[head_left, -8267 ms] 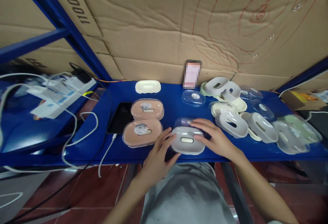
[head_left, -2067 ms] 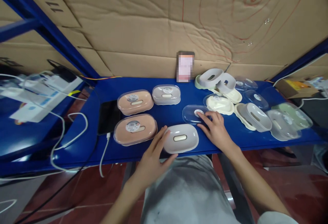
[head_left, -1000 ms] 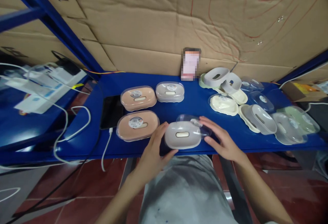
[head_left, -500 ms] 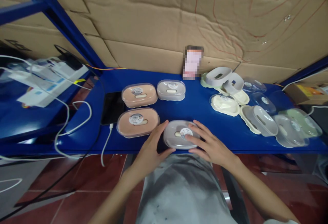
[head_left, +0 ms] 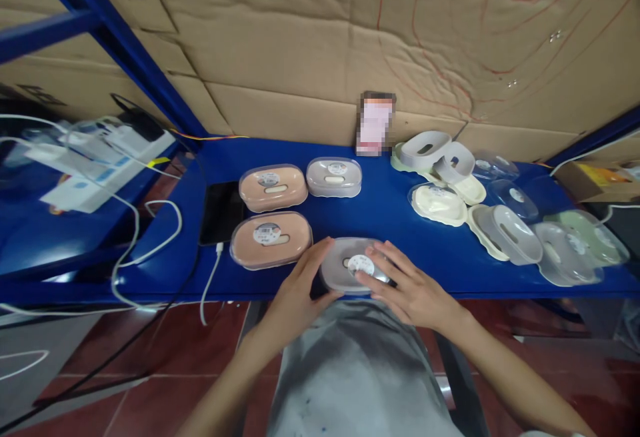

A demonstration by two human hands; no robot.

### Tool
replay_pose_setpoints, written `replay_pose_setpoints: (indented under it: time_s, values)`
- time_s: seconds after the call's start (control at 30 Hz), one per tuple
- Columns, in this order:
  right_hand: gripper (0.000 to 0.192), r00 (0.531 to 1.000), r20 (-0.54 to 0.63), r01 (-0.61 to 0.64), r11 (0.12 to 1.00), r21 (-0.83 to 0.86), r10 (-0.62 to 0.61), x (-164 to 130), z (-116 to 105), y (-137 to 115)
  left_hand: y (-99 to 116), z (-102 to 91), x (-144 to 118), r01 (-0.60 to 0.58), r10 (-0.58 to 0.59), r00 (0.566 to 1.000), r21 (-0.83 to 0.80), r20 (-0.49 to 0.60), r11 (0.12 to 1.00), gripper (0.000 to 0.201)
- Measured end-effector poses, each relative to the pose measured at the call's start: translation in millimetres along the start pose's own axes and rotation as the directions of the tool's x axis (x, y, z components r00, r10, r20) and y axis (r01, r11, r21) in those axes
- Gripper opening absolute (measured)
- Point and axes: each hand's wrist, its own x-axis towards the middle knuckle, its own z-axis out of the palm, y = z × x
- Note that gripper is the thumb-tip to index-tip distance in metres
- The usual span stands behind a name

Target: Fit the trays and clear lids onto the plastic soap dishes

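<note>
At the table's front edge sits a grey oval soap box (head_left: 334, 270) with a clear lid and a round white sticker (head_left: 361, 265) on top. My left hand (head_left: 300, 287) grips its left end, thumb at the front and fingers behind. My right hand (head_left: 417, 293) holds the right end, its fingers bent over the lid, one fingertip at the sticker. To the left is a peach soap box (head_left: 295, 243) with its lid on; a second peach soap box (head_left: 250, 191) and a lidded grey soap box (head_left: 320, 185) stand behind it.
On the right lie a cream soap box (head_left: 440, 207), stacked grey trays (head_left: 425, 150), clear lids (head_left: 513, 200) and lidded grey and green boxes (head_left: 567, 257). A phone (head_left: 375, 123) leans on the cardboard (head_left: 280, 103). Left are a dark phone (head_left: 220, 213), cables and a power strip (head_left: 95, 177).
My right hand's fingers have shifted slightly on the lid and the sticker. Both hands stay around the grey soap box; the whole view has tilted a little.
</note>
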Motion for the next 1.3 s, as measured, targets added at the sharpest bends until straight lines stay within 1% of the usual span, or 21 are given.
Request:
replay_pose_setpoints:
  time_s: [0.07,0.33,0.43,0.57,0.73,0.93,1.1,1.2,1.3]
  values:
    - [0.071,1.0,0.002,0.004,0.999,0.033,-0.004,1,0,1,1,0.4,0,0.002,-0.002,1.0,0.005,0.012,1.0,0.09]
    - [0.071,0.997,0.002,-0.075,0.989,0.129,0.075,-3,2,6,1,2.0,1,-0.011,0.011,1.0,-0.016,0.013,1.0,0.091]
    - [0.075,0.996,0.003,-0.09,0.99,0.107,0.09,-6,5,4,1,0.5,1,-0.019,0.019,1.0,-0.017,0.019,1.0,0.087]
    - [0.076,0.998,-0.011,-0.055,0.996,0.064,0.056,-6,6,1,2,-1.2,2,-0.028,0.029,0.999,-0.026,0.027,0.999,0.084]
    - [0.075,0.999,-0.033,-0.02,0.997,0.078,0.022,-3,4,4,1,-0.3,1,-0.023,0.023,1.0,-0.022,0.021,0.999,0.088]
    - [0.075,0.999,-0.036,-0.028,0.998,0.052,0.03,-3,9,2,2,-1.0,0,-0.031,0.031,0.999,-0.006,0.032,1.0,0.085]
    - [0.076,0.997,-0.022,-0.076,0.996,0.046,0.077,-5,12,-2,-1,-1.3,2,-0.026,0.026,0.999,0.009,0.034,1.0,0.085]
    - [0.075,0.996,-0.035,-0.077,0.997,0.027,0.077,-6,12,-4,3,0.1,0,-0.036,0.034,0.999,0.063,0.028,0.997,0.084]
    - [0.071,0.996,-0.028,-0.078,0.997,0.025,0.079,-1,11,2,17,-3.6,-11,-0.098,0.098,0.995,0.257,0.011,0.961,0.077]
